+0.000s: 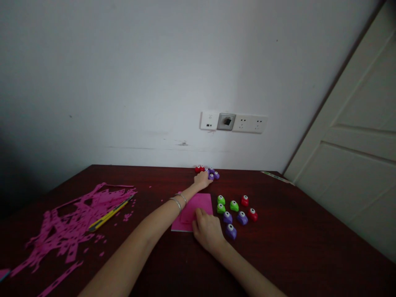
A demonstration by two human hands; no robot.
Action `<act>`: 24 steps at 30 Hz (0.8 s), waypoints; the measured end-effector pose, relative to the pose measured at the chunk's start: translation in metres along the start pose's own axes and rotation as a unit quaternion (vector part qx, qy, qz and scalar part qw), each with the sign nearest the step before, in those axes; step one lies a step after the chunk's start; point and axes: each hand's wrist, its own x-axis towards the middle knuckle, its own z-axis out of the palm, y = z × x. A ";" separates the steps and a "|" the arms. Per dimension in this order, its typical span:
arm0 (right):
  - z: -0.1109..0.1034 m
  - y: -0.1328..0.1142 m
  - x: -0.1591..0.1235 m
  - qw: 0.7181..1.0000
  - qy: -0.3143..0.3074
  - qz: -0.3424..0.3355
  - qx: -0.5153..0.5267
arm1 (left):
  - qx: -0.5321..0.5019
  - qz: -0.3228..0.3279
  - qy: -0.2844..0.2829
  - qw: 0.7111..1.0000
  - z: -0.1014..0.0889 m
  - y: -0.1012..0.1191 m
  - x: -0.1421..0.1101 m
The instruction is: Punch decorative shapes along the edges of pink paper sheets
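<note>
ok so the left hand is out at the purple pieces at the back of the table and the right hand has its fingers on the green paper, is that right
Not quite: the paper is pink, not green, as the head view shows. The right hand does have its fingers on it, and the left hand is out at the purple pieces at the back of the table.

Cannot make out the grip of the left hand (pixel 202 180) among purple pieces (pixel 216 175) by the far edge of the table (pixel 287 231). Cannot see pink paper (pixel 202 201) beneath the right hand (pixel 209 232), nor all of a cut-off pink-and-blue item (pixel 3 274).
</note>
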 end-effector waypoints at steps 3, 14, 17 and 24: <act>0.002 0.001 0.000 1.000 0.002 0.001 0.000 | -0.005 -0.001 0.003 1.000 0.001 -0.001 0.000; 0.001 0.000 -0.001 1.000 0.003 0.002 -0.010 | -0.041 0.020 0.059 0.997 -0.022 -0.016 -0.011; 0.001 -0.001 -0.001 1.000 -0.002 0.007 -0.010 | -0.071 0.035 0.101 0.992 -0.039 -0.025 -0.020; 0.001 -0.002 -0.002 1.000 -0.008 0.008 -0.006 | -0.117 0.061 0.156 0.979 -0.072 -0.052 -0.062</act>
